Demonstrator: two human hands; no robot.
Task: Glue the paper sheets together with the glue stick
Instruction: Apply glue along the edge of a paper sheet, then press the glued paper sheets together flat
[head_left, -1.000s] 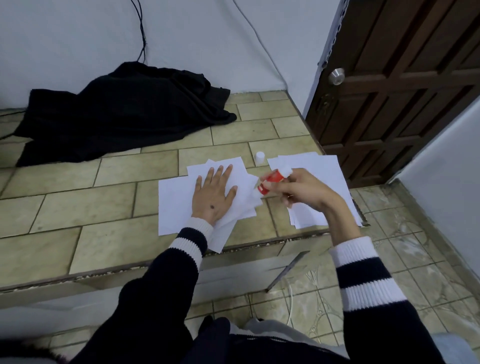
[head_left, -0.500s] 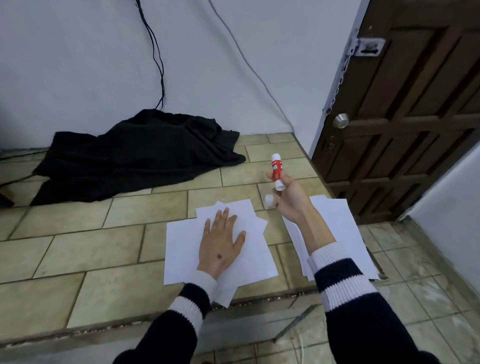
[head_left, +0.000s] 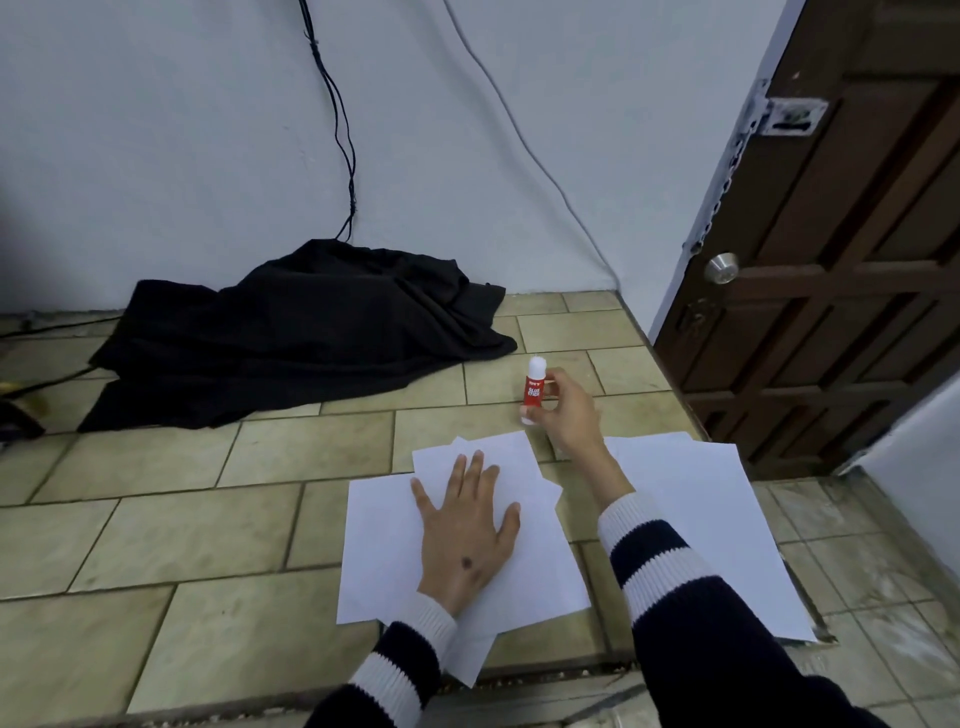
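Left hand flat on the sheets, right hand gripping the capped glue: gluing seems done; next, set it down.

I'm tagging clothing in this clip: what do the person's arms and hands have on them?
Both arms wear dark navy knit sleeves with white stripes and ribbed white cuffs. The left hand and right hand are bare, no gloves; a small dark mark sits on the left hand's back.

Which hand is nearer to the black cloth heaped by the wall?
Right. The right hand holds the glue stick just off the black cloth's near corner. The left hand lies flat on the overlapping sheets, farther toward the person.
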